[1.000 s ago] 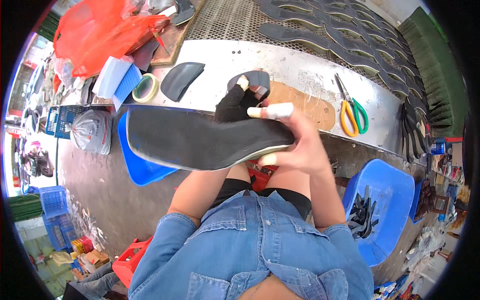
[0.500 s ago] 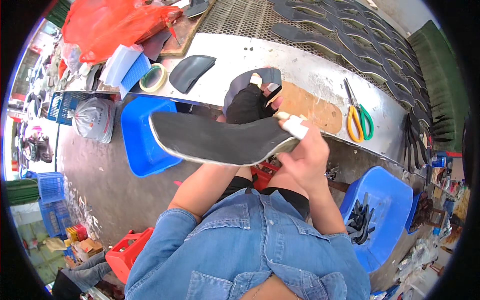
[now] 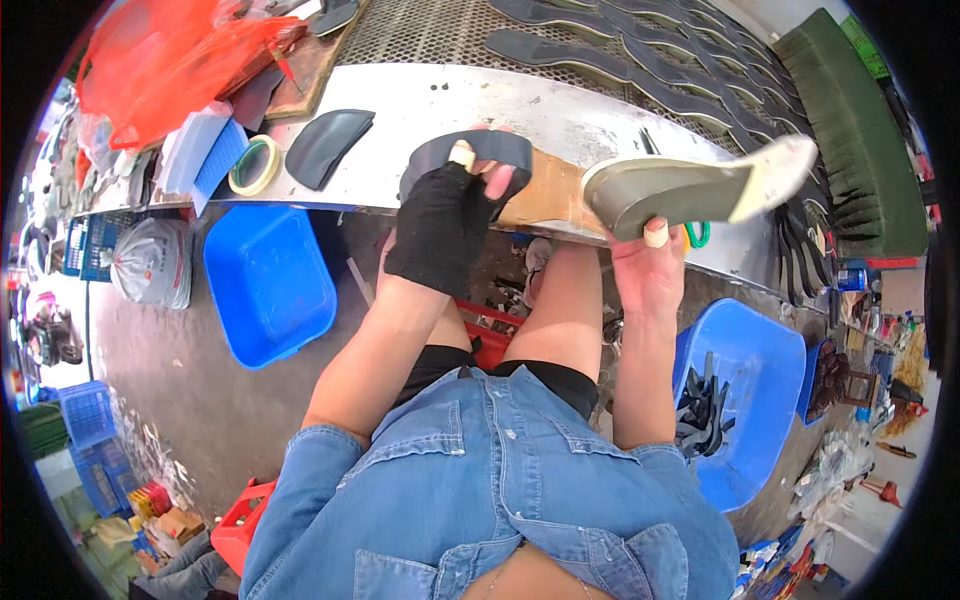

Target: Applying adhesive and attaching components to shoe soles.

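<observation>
My left hand (image 3: 452, 215), in a black fingerless glove, grips a dark curved piece of sheet material (image 3: 425, 152) over the table's front edge. White tape wraps one of its fingertips. My right hand (image 3: 648, 270) holds a shoe insole (image 3: 690, 195) raised over the table, tilted, its grey-green face with a cream end turned toward me. The right thumb presses on its lower edge; the other fingers are mostly hidden behind it. Beneath both hands lies a tan board (image 3: 548, 190), partly covered. Behind the insole, only the green handle of the scissors (image 3: 698, 234) shows clearly.
Rows of dark insoles (image 3: 570, 55) lie on a mesh surface at the back. Left on the table are dark cut pieces (image 3: 325, 150), a tape roll (image 3: 255, 166) and a red plastic bag (image 3: 150, 70). Blue bins stand below, left (image 3: 270, 290) and right (image 3: 760, 400), the right one holding black scraps.
My right hand has swung the insole away to the right and turned it, so its lighter face now shows. My left hand keeps its dark piece. The view has shifted slightly right.
</observation>
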Available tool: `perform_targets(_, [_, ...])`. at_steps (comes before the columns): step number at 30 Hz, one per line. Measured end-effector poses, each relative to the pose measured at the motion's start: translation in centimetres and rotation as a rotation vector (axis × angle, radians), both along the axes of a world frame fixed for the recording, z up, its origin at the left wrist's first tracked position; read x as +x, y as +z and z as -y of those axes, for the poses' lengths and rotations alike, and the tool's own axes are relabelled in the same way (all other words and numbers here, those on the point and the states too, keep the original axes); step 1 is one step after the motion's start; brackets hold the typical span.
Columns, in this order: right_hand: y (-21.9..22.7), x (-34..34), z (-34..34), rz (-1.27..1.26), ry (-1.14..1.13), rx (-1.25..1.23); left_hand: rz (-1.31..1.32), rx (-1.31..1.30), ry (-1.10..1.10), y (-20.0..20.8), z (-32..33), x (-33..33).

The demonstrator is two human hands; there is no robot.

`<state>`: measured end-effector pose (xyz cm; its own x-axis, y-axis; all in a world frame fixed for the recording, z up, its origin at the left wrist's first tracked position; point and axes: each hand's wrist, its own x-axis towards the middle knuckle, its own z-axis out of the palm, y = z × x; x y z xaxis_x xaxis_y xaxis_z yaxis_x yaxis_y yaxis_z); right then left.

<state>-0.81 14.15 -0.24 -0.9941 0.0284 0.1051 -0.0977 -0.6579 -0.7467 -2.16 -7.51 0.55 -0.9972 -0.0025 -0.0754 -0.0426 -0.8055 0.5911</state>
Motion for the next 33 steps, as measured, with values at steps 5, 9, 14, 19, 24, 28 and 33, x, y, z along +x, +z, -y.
perform_targets(5, [1.3, 0.2, 0.6, -0.144, -0.233, 0.158, 0.102, 0.148, -0.040, 0.0, -0.9, 0.4])
perform_targets(9, [4.3, 1.0, 1.9, -0.111, -0.060, 0.280, -0.187, -0.594, 0.040, -0.8, -0.6, 1.1])
perform_targets(14, [4.0, 1.9, 1.6, -0.067, -0.122, 0.748, 0.049, 0.145, -0.095, 0.1, -1.2, 1.1])
perform_targets(19, [5.7, 2.5, 5.4, -0.654, -0.337, 1.061, -0.054, 0.094, -0.088, 1.2, -1.5, 2.0])
perform_targets(24, [5.8, 2.1, 6.1, -0.793, -0.413, 1.160, -0.118, 0.089, -0.106, 1.5, -1.7, 2.4])
perform_targets(28, [5.7, 2.4, 6.4, -0.742, -0.406, 1.134, -0.121, 0.071, -0.092, 1.3, -1.5, 2.6])
perform_targets(33, [6.1, 2.9, 6.3, -0.659, -0.377, 1.138, -0.144, 0.063, -0.125, 1.7, -1.7, 2.7])
